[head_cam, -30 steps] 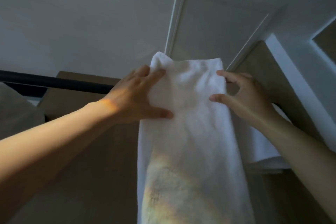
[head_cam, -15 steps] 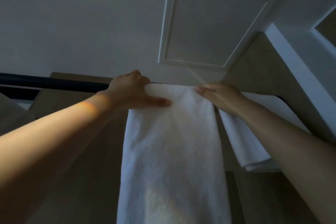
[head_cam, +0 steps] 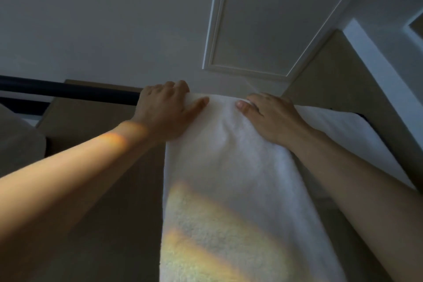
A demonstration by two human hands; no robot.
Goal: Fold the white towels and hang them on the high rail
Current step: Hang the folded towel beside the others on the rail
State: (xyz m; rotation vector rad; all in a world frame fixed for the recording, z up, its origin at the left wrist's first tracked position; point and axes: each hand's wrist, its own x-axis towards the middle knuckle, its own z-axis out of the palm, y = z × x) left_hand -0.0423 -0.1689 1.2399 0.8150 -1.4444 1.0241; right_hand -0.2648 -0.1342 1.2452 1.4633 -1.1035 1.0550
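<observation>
Gripping white terry towel [head_cam: 229, 167] at fold over one dark round rail [head_cam: 68, 92]: left hand [head_cam: 164, 110], right hand [head_cam: 272, 117]; second white towel [head_cam: 343, 130] beside.

The towel [head_cam: 229, 178] is soft white cloth, fluffy and a bit rough, and its tiny loops show where the light falls on it. The second towel [head_cam: 343, 135] beside it is the same white cloth but looks smoother in the shade. The rail [head_cam: 68, 91] is dark and smooth with a faint shine, metal or plastic, it is hard to tell which; the ceiling [head_cam: 103, 18] is flat white paint with no shine, its panel [head_cam: 274, 25] has a smooth painted frame, and the brown board [head_cam: 103, 110] looks dull, like wood.
</observation>
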